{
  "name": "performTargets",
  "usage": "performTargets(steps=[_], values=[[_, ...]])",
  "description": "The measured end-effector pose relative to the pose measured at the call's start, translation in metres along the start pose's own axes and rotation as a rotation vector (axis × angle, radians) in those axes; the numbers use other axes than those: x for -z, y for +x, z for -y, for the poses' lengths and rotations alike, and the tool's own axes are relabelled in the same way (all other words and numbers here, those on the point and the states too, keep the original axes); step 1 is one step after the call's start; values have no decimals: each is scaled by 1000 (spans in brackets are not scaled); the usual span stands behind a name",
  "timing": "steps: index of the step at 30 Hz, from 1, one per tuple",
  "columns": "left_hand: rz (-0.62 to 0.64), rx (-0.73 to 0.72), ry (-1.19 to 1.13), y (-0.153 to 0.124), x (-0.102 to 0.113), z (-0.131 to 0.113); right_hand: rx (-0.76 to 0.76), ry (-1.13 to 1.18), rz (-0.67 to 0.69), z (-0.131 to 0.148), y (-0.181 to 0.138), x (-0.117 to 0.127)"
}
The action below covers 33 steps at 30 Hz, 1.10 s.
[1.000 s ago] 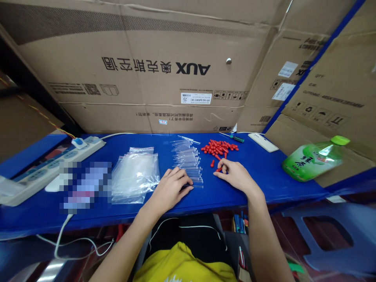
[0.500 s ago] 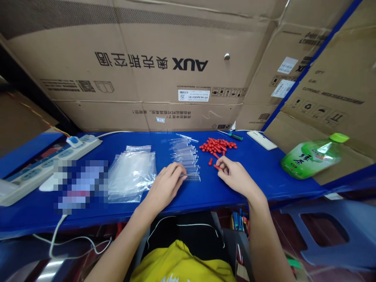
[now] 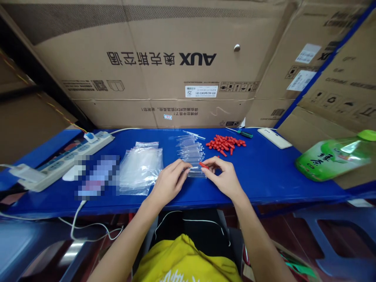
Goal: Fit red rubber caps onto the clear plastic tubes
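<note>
My left hand (image 3: 172,179) is closed, thumb and fingertips pinching the left end of a clear dropper tube (image 3: 194,167). Between the thumb and fingers of my right hand (image 3: 223,175) is a red rubber dropper bulb (image 3: 203,165), held at the tube's right end. Whether the bulb is on the tube or only touching it I cannot tell. Just beyond my fingers lies a row of clear dropper tubes (image 3: 190,150), their ends roughly lined up. A pile of red dropper bulbs (image 3: 225,143) is to the right of them.
Clear zip bags (image 3: 141,170) lie left of my hands, near a phone (image 3: 98,174) on a cable and a power strip (image 3: 63,158). A screwdriver (image 3: 245,134), a white power bank or phone (image 3: 274,138) and a green tea bottle (image 3: 331,156) are to the right. Cardboard (image 3: 158,31) walls the back.
My right hand has moved left from beside the pile, bringing the red dropper bulb to the tube at my left hand. The camera view has shifted slightly.
</note>
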<state>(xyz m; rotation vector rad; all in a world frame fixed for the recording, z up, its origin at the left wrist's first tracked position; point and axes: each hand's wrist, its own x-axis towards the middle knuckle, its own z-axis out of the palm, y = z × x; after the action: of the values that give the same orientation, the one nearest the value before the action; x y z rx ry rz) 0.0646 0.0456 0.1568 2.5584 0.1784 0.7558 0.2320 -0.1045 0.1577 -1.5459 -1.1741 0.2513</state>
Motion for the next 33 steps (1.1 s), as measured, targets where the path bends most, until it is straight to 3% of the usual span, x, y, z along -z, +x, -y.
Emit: performTargets(steps=[7, 13, 19, 24, 29, 33], values=[[11, 171, 92, -2, -2, 1, 111, -81, -56, 2, 3, -8], [36, 100, 110, -2, -2, 3, 81, -70, -23, 6, 2, -19], [40, 57, 165, 2, -3, 3, 57, -81, -85, 5, 1, -21], [82, -35, 298, 60, 23, 4, 116, -36, -118, 9, 43, -5], [-64, -132, 313, 140, 50, 19, 163, 100, -209, 7, 126, 16], [-90, -52, 280, 156, 44, 36, 143, 158, -248, -8, 155, 8]])
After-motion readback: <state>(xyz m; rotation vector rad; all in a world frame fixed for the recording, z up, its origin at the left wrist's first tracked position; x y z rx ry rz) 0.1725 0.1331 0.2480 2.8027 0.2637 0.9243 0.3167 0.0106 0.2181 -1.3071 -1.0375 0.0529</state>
